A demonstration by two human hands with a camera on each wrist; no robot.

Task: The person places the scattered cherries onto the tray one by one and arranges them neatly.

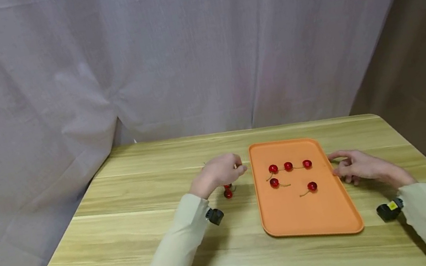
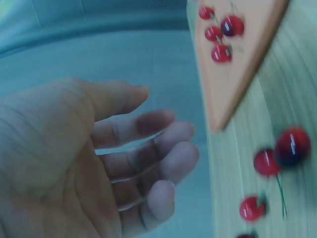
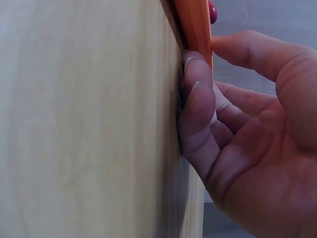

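An orange tray (image 1: 306, 214) lies on the wooden table (image 1: 138, 241) with several red cherries (image 1: 288, 166) on its far half. More cherries (image 1: 228, 192) lie on the table left of the tray. My left hand (image 1: 220, 172) hovers just above them. In the left wrist view that left hand (image 2: 148, 148) has loosely curled fingers and holds nothing, with the loose cherries (image 2: 292, 146) and the tray (image 2: 233, 84) beyond it. My right hand (image 1: 355, 166) rests at the tray's right rim. Its fingertips (image 3: 198, 94) touch the rim (image 3: 195, 25), with the thumb beside it.
A grey curtain (image 1: 140, 60) hangs close behind the table's far edge and left side. Bare wood shows in front of the tray and to the left of the loose cherries. A dark floor lies beyond the table's right edge.
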